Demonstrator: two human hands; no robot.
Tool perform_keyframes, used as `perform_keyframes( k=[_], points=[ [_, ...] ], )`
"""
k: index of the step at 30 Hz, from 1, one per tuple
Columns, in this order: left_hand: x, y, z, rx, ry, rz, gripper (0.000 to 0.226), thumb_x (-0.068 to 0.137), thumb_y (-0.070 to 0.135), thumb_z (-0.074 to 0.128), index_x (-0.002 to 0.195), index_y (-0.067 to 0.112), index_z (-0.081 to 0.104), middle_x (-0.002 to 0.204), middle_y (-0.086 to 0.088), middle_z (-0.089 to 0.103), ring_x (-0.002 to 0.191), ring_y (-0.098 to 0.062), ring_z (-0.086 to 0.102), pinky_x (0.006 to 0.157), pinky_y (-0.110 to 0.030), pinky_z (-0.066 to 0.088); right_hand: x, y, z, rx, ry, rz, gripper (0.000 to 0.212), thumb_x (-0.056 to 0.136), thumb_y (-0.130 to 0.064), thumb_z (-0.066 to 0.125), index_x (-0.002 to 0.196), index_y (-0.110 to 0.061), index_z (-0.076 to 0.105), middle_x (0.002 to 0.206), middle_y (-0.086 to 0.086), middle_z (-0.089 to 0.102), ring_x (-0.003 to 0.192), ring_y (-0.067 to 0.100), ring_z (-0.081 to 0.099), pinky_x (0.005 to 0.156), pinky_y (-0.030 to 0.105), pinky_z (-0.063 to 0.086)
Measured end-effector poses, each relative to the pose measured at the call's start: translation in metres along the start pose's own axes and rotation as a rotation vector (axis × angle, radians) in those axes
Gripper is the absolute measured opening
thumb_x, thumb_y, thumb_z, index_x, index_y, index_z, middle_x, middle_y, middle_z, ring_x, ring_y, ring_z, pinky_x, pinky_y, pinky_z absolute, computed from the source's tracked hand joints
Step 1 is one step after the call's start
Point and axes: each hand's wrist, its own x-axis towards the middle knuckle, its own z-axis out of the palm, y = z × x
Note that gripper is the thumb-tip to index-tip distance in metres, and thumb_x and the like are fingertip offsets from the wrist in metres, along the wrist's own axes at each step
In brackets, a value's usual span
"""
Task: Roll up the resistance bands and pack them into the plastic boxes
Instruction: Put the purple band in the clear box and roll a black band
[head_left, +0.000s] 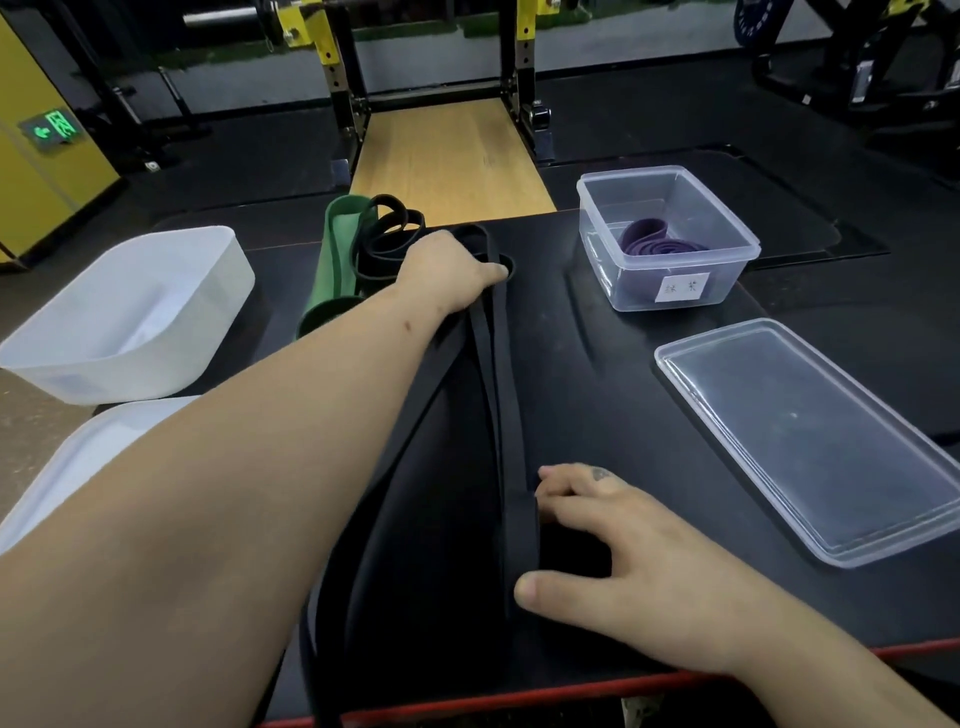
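A long black resistance band (501, 374) lies stretched along the black bench, its near end hanging over the front edge. My left hand (447, 270) grips its far end, fingers curled round the strands. My right hand (608, 540) rests on the band near the front, fingers and thumb spread against its right strand. A green band (335, 249) and more black bands (389, 234) lie in a heap behind my left hand. A clear plastic box (670, 291) at the right holds a rolled purple band (657, 241).
A clear lid (810, 441) lies on the bench at the right. Two white tubs (130, 312) (88, 452) stand at the left. The bench has a red front edge (519, 696). A wooden platform (452, 161) and a yellow rack stand behind.
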Motion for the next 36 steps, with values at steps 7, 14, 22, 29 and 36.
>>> perform_keyframes(
  k=[7, 14, 22, 29, 36],
  points=[
    [0.029, 0.008, 0.029, 0.035, 0.068, 0.054, 0.063, 0.085, 0.031, 0.078, 0.138, 0.013, 0.05, 0.127, -0.008, 0.061, 0.098, -0.023, 0.058, 0.072, -0.03, 0.046, 0.002, -0.001, -0.003, 0.004, -0.004, -0.007, 0.052, 0.074, -0.077, 0.065, 0.111, -0.041, 0.068, 0.132, -0.029, 0.043, 0.143, -0.019, 0.018, 0.116, 0.023, 0.03],
    [0.036, 0.014, 0.035, -0.42, 0.058, 0.048, 0.035, 0.087, 0.016, 0.074, 0.12, 0.024, 0.064, 0.109, 0.005, 0.064, 0.091, -0.019, 0.068, 0.079, -0.038, 0.062, 0.0, 0.0, -0.002, 0.008, 0.016, -0.02, 0.054, 0.074, -0.076, 0.067, 0.115, -0.041, 0.069, 0.136, -0.027, 0.042, 0.144, -0.017, 0.019, 0.117, 0.024, 0.031],
    [0.03, 0.047, 0.054, -0.747, -0.045, 0.111, 0.022, 0.081, 0.017, 0.081, 0.1, 0.023, 0.072, 0.107, -0.005, 0.072, 0.096, -0.022, 0.072, 0.085, -0.043, 0.063, -0.008, -0.002, -0.015, 0.069, 0.045, -0.007, 0.024, 0.073, -0.066, 0.07, 0.087, -0.047, 0.071, 0.128, -0.025, 0.049, 0.133, -0.011, 0.041, 0.109, 0.019, 0.036],
    [0.031, 0.027, 0.066, -0.308, -0.016, 0.226, 0.027, 0.091, 0.025, 0.076, 0.117, 0.023, 0.067, 0.106, 0.005, 0.061, 0.094, -0.011, 0.058, 0.072, -0.019, 0.044, -0.006, 0.001, -0.015, 0.085, 0.047, 0.042, 0.03, 0.069, -0.071, 0.067, 0.079, -0.043, 0.07, 0.127, -0.029, 0.047, 0.132, -0.014, 0.041, 0.107, 0.02, 0.038],
    [0.029, 0.013, 0.058, -0.04, 0.06, 0.336, 0.04, 0.103, 0.036, 0.054, 0.141, 0.024, 0.055, 0.144, -0.004, 0.05, 0.132, -0.025, 0.046, 0.108, -0.034, 0.037, -0.002, 0.001, -0.014, 0.055, 0.046, 0.033, 0.021, 0.068, -0.073, 0.064, 0.079, -0.055, 0.066, 0.125, -0.026, 0.047, 0.131, -0.01, 0.043, 0.103, 0.016, 0.038]
  ],
)
